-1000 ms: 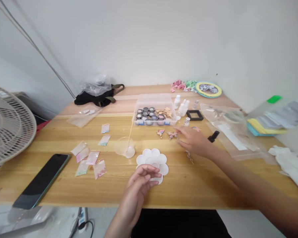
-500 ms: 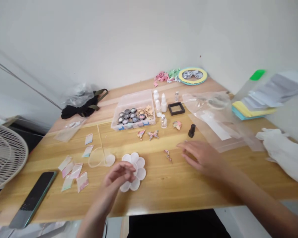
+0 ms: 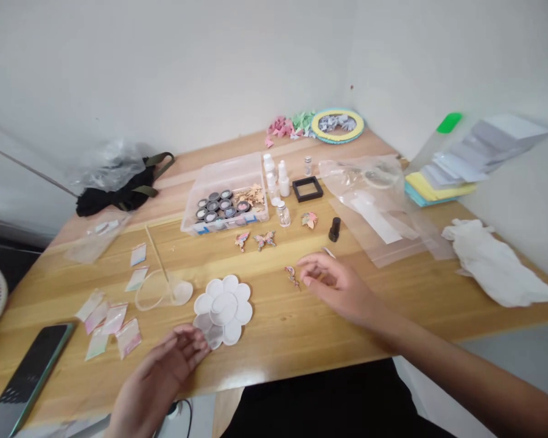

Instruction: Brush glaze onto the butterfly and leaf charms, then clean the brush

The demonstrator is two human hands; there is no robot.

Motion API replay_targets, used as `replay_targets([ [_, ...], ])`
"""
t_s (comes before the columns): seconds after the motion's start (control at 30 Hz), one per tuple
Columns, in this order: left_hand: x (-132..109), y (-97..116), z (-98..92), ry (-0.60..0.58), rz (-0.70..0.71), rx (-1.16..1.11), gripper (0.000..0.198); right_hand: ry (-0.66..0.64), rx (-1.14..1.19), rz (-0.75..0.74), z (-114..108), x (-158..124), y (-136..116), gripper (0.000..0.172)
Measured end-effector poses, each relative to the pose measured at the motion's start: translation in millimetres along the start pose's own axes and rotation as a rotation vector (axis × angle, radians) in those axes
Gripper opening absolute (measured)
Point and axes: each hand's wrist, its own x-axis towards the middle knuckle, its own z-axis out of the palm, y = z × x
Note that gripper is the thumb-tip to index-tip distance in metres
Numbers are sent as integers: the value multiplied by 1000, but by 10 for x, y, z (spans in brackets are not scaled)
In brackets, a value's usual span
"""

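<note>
Head view, right hand point(image 3: 335, 289) beside small charm point(image 3: 292, 277)

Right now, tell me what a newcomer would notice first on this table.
The white flower-shaped palette stands out near the front of the wooden table, with the left hand at its lower left edge. Behind it sits a clear plastic box of round dark-rimmed pots, and a round yellow-rimmed dish lies at the far end. The right hand hovers beside a small colourful cutout.

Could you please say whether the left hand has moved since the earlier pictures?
Yes, leftward: the left hand is now off the white flower-shaped palette, beside its lower-left edge.
</note>
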Motion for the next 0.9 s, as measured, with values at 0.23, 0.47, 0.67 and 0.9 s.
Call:
replay_targets([
  [0.23,148,-6,-102,-138,56,-130,12,-168,298,326,604,-28,-208,45],
  [0.47,205,-5,95,-189,223,-334,17,-82,345,359,941,158,-323,44],
  [0.67,135,-59,267,-137,280,-475,14,-14,81,160,1054,150,-431,46],
  [0.9,127,-129,309,-368,215,-415,21,17,-408,51,435,-286,-525,36],
])
